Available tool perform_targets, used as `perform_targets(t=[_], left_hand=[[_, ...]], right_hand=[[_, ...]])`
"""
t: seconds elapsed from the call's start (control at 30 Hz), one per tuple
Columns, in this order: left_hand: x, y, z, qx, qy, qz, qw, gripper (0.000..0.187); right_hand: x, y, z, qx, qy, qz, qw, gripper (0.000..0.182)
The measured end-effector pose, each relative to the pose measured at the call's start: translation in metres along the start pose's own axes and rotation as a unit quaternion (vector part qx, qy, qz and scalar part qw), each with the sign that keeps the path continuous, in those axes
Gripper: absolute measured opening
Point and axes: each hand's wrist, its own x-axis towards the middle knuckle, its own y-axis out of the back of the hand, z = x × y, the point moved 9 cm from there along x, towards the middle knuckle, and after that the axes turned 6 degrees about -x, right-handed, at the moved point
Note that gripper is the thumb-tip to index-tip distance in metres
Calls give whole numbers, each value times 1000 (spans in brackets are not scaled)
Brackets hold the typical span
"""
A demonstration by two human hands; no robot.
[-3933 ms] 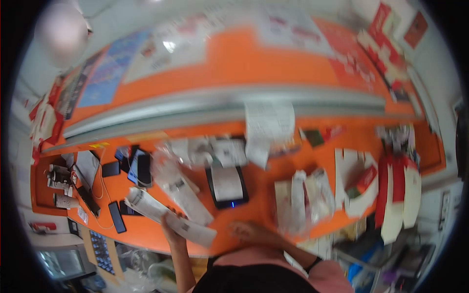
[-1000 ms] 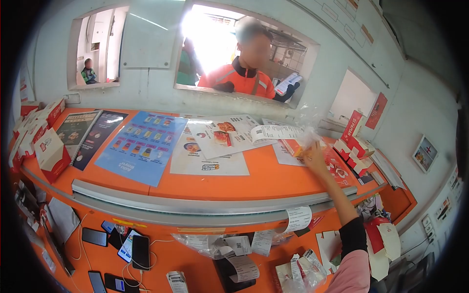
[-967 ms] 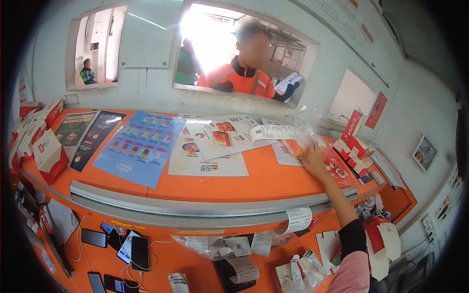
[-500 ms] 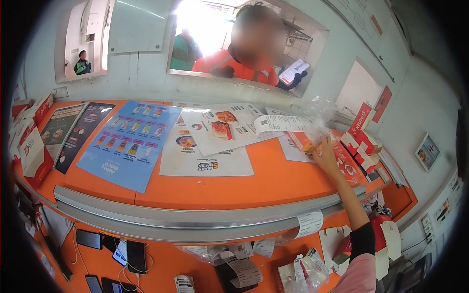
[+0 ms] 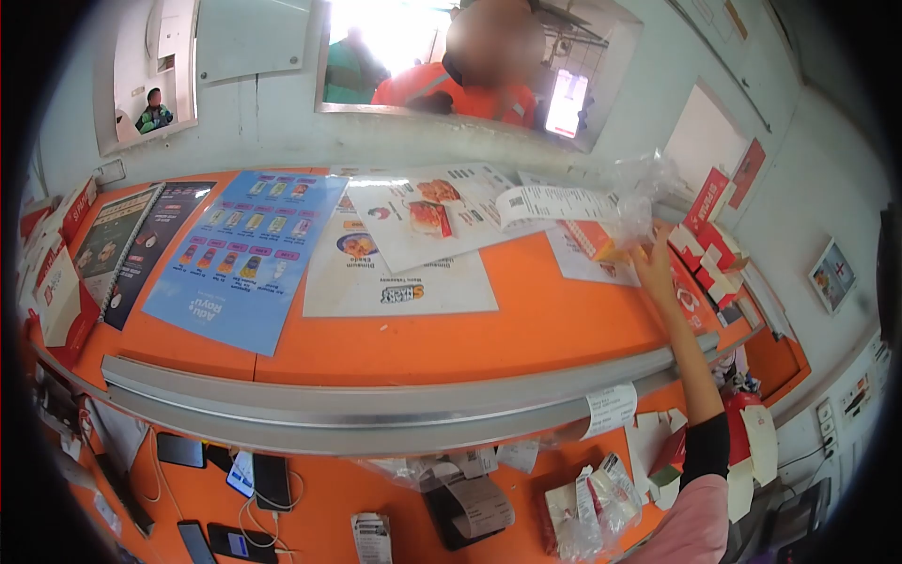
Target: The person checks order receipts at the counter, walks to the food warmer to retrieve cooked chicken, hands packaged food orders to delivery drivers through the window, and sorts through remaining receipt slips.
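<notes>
My right arm reaches far across the orange counter (image 5: 404, 338), sleeve pink with a black cuff. At the counter's right side my right hand (image 5: 655, 266) is closed at the near end of a clear plastic bag (image 5: 641, 193) holding an orange and yellow food box (image 5: 592, 241). Part of the fingers is hidden by the bag and box. A long white receipt (image 5: 559, 204) trails left from the bag over the menu sheets. My left hand is out of view.
Laminated menus (image 5: 246, 254) cover the counter. Folded red and white boxes (image 5: 709, 249) stand at right. A person in orange holds up a phone (image 5: 567, 103) at the window. Below the metal rail (image 5: 395, 420) lie phones (image 5: 271, 481), cables, receipts and another bagged package (image 5: 587, 512).
My right hand and the bagged box have shifted slightly right, and more of the box shows. Beyond the window, the person's phone has turned more upright. My view has tilted a little.
</notes>
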Motion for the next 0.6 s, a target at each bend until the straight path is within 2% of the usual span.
perform_targets(t=[0.03,0.1,0.13,0.2,0.23,0.3,0.33,0.4,0.47,0.53,0.6], left_hand=[[0,2,0,5,-3,0,1000,39],[5,9,-2,13,-8,-5,1000,40],[10,15,-3,19,-16,-9,1000,40],[20,27,-5,31,-28,-21,999,41],[26,32,-4,35,-35,-27,998,42],[37,43,-4,45,-45,-41,997,43],[43,47,-5,50,-45,-47,997,44],[56,59,-6,66,-35,-63,995,45],[46,44,-5,90,-25,-86,992,51],[15,-6,0,35,-68,-172,982,38],[25,16,4,62,-102,-112,987,47]], right_hand=[[3,0,13,4,-9,0,1000,53],[3,3,37,-57,35,-5,998,46],[-2,4,24,-55,24,-4,998,46],[-5,17,-33,-71,54,91,992,43],[-5,21,-29,-69,47,95,992,43],[-9,47,-8,-134,-25,196,971,37],[-11,48,2,-132,-26,203,970,37],[-11,38,3,-274,56,194,940,34],[-10,37,-15,-260,64,209,940,30],[-12,40,-18,-248,68,215,942,27],[-6,15,8,-323,94,100,936,21]])
